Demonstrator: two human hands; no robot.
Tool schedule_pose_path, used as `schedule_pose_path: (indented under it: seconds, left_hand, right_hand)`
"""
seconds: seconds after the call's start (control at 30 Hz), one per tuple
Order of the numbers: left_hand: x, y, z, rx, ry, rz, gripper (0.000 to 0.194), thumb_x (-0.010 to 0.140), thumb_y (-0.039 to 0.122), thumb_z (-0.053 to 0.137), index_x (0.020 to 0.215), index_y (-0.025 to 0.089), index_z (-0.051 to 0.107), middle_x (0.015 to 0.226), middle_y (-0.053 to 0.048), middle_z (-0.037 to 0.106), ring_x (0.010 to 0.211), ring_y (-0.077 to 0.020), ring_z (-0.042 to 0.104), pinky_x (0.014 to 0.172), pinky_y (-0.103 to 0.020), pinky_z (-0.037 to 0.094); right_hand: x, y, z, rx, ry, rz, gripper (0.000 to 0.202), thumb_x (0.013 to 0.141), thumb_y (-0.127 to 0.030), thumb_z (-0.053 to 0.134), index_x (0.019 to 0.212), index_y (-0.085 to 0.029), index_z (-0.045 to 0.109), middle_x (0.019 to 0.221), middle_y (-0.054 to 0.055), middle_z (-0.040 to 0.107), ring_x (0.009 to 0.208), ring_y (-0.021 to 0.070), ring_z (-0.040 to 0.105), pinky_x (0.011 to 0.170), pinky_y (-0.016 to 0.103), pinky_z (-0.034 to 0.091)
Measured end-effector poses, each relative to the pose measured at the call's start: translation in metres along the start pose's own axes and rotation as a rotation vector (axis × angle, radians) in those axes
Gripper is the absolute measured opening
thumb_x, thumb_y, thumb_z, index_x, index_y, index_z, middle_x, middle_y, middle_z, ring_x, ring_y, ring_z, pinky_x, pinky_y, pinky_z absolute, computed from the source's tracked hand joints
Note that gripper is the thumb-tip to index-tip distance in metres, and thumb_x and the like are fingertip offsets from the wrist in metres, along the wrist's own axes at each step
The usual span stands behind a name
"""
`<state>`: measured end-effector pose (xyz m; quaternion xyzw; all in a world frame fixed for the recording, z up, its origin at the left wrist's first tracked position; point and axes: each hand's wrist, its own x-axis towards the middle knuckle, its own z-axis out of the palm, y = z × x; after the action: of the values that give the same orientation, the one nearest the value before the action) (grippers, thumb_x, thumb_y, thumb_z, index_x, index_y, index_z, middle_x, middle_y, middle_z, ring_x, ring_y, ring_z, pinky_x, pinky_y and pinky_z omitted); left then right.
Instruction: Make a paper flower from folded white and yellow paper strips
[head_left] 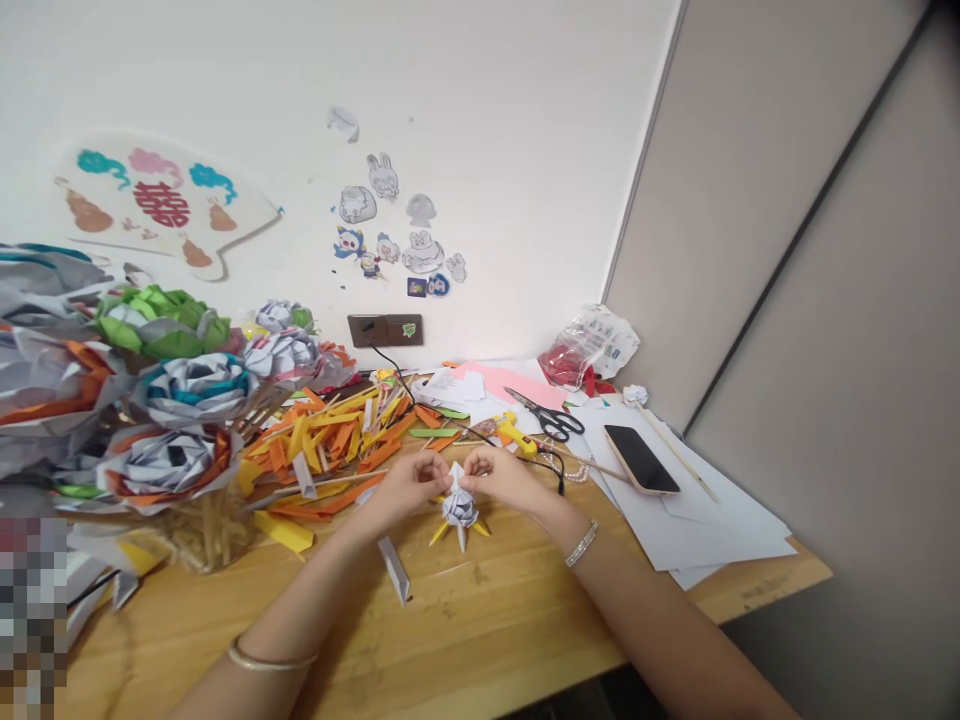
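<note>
A small folded paper flower (460, 508), white with yellow petals sticking out low on both sides, is between my hands near the middle of the wooden table. My left hand (414, 480) pinches the white paper tip at its top from the left. From the other side, the fingers of my right hand (495, 472) close on the same tip. Whether the flower rests on the tabletop I cannot tell. Below my left wrist lies a folded white paper strip (394, 570). A yellow glue gun (517, 434) lies just beyond my right hand.
Finished paper flowers (176, 460) crowd the left side. Orange and yellow folded strips (330, 440) are heaped behind my left hand. Black scissors (551, 415), a phone (641, 460) and white sheets (697, 530) lie to the right. A plastic bag (592, 345) stands against the wall.
</note>
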<state>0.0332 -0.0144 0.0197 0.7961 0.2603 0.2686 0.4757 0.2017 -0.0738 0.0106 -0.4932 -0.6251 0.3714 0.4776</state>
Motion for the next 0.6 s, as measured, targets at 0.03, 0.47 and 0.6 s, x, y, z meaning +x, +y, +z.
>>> schedule_pose_path:
  seconds: [0.03,0.47,0.6]
  left_hand:
    - [0.000,0.000,0.001,0.016,0.011,0.009,0.021,0.069,0.033,0.060,0.067,0.013,0.053,0.063,-0.001,0.057,0.058,-0.0120,0.052,0.055,-0.023,0.041]
    - [-0.002,0.001,0.006,0.015,0.003,0.022,0.026,0.069,0.038,0.062,0.069,0.015,0.050,0.061,0.003,0.051,0.055,-0.0091,0.047,0.051,-0.020,0.038]
    - [-0.003,0.003,0.007,0.076,0.017,0.017,0.027,0.069,0.039,0.061,0.064,0.015,0.049,0.057,0.004,0.050,0.053,-0.0088,0.046,0.048,-0.019,0.036]
  right_hand:
    - [0.000,0.001,0.001,-0.018,0.018,0.000,0.010,0.064,-0.020,0.064,0.065,-0.016,0.055,0.067,-0.003,0.056,0.063,0.0109,0.050,0.061,0.024,0.039]
    - [-0.002,-0.002,0.004,-0.218,0.113,-0.082,0.011,0.064,-0.019,0.065,0.061,-0.016,0.055,0.065,-0.003,0.057,0.062,0.0111,0.051,0.057,0.022,0.038]
    - [-0.004,-0.005,0.006,-0.272,0.106,-0.065,0.011,0.065,-0.017,0.064,0.060,-0.016,0.055,0.063,-0.003,0.057,0.060,0.0110,0.051,0.056,0.022,0.038]
